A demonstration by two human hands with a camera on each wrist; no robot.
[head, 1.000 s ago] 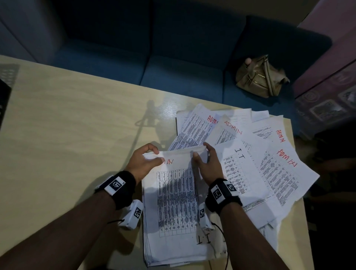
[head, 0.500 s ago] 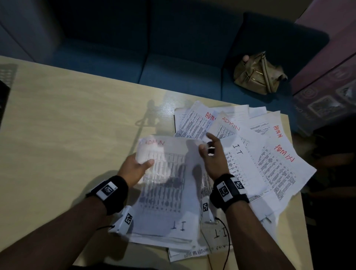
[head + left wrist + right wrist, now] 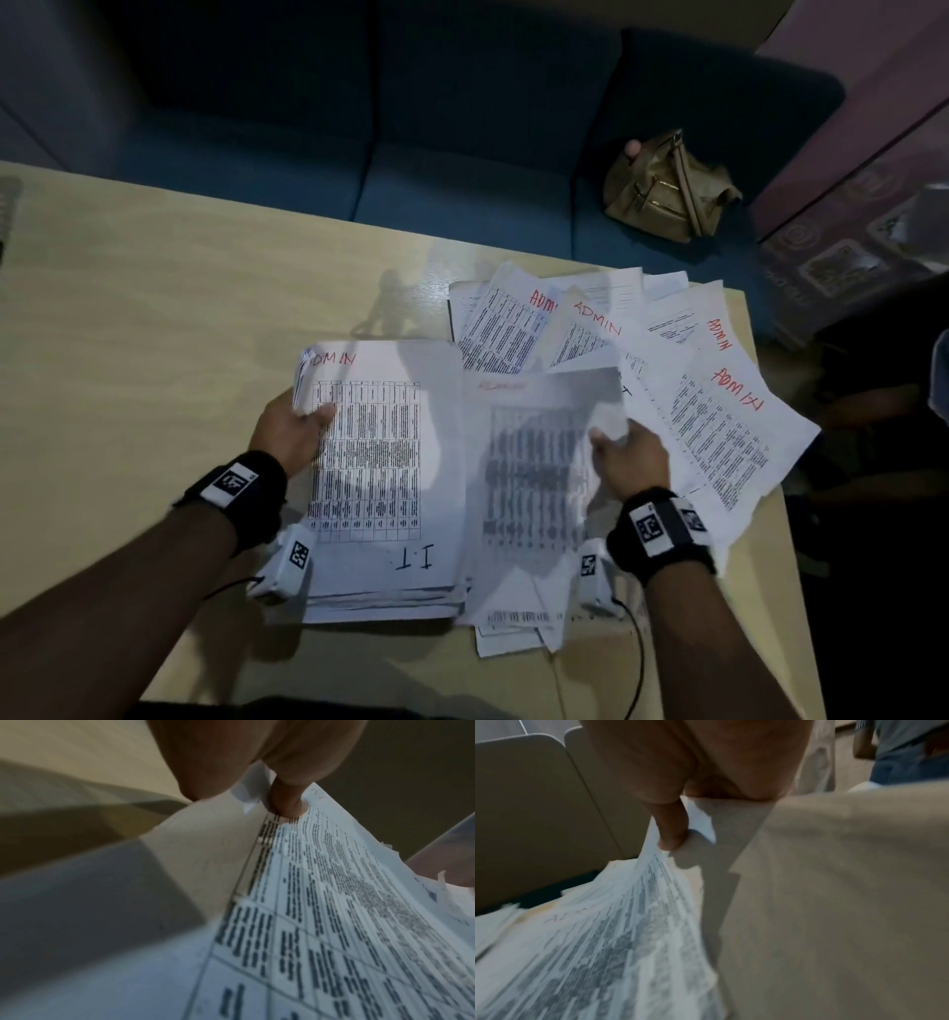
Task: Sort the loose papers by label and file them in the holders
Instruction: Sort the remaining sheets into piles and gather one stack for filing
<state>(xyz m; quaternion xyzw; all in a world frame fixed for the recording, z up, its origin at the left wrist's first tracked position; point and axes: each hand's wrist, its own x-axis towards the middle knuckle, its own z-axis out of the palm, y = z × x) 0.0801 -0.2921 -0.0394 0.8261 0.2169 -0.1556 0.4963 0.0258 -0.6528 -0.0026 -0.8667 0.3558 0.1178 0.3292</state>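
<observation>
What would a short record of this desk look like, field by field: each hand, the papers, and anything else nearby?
left hand: grips the stack at its left edge, thumb on top; top sheet reads ADMIN in red, I.T in black
right hand: pinches a single sheet, faint red ADMIN, blurred
loose papers: fanned over the table's far right, mostly ADMIN
table: light wood
handbag: tan, on the blue sofa
holders: not identifiable

A pale wooden table (image 3: 154, 318) fills the dim room (light is low); a blue sofa (image 3: 411, 154) at twelve o'clock carries a tan handbag (image 3: 667, 190) at one o'clock.
</observation>
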